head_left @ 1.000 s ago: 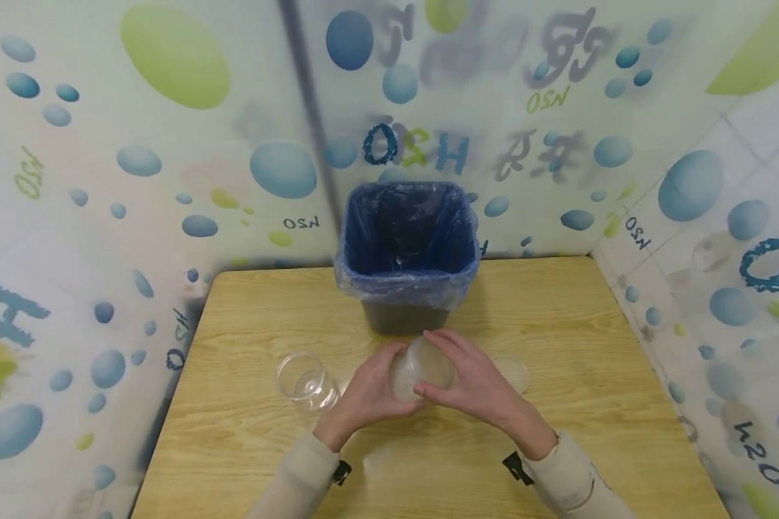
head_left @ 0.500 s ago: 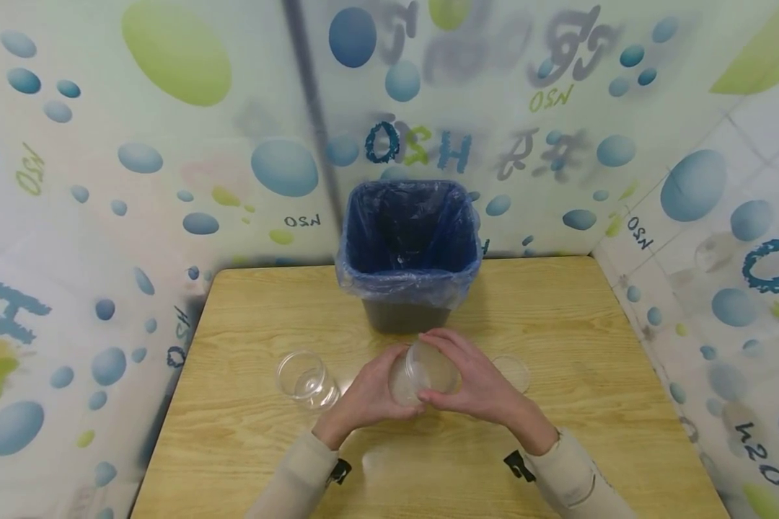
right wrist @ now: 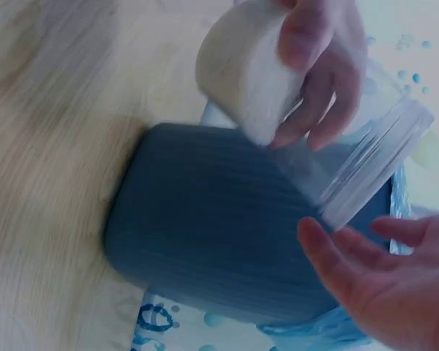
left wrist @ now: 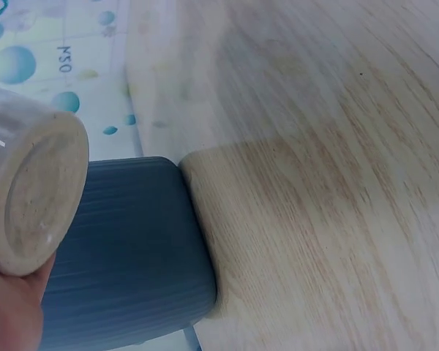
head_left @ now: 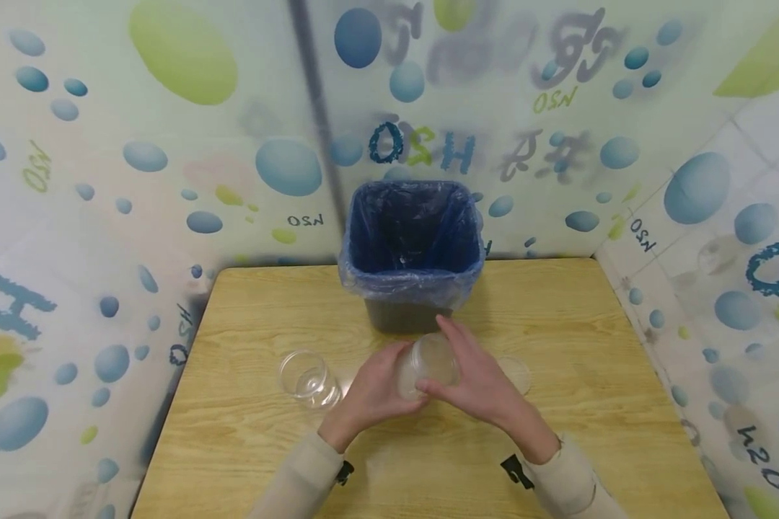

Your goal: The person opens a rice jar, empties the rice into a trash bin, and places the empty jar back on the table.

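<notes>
My left hand grips a clear jar in front of the bin, over the table. The jar is tilted, and in the right wrist view a pale off-white mass fills its bottom end. A clear ribbed lid sits at its mouth. Around the lid end, my right hand has its fingers spread; in the right wrist view those fingertips are close to the lid's edge without curling round it. The left wrist view shows the jar's round base.
A dark bin with a blue plastic liner stands at the table's back, against a patterned wall. Left of my hands is a clear empty-looking container. A clear flat disc lies on the wooden table at the right.
My right hand's fingers have loosened from the lid and spread, the index finger lifting away. The left hand keeps its grip on the jar, nearly in the same place.
</notes>
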`<act>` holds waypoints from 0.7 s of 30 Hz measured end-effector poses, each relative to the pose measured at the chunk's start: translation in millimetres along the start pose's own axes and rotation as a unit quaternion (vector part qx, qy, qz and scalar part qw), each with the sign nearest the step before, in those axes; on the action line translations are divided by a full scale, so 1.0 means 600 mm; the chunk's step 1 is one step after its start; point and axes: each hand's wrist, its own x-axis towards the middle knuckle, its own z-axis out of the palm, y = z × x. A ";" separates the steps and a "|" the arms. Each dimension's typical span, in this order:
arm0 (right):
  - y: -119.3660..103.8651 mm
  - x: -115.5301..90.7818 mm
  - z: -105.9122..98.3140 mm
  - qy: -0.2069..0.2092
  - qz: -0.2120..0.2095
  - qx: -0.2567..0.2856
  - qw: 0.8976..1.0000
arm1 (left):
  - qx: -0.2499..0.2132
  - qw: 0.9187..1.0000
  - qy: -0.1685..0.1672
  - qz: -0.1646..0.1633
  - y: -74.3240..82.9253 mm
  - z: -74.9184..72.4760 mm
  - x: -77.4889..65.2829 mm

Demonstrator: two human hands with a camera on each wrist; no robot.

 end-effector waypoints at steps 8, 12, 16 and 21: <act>-0.010 0.003 0.013 0.013 0.045 -0.026 0.999 | 0.051 0.998 0.017 0.022 -0.006 0.007 -0.001; -0.008 0.002 0.013 0.018 0.027 -0.032 0.999 | 0.045 0.999 0.016 0.025 -0.007 0.007 -0.002; -0.006 0.001 0.010 0.020 -0.009 -0.042 0.999 | 0.018 1.000 0.002 0.015 -0.006 0.004 -0.004; -0.002 -0.002 0.004 0.022 -0.052 -0.041 0.998 | -0.019 1.000 -0.019 -0.004 -0.001 -0.003 -0.005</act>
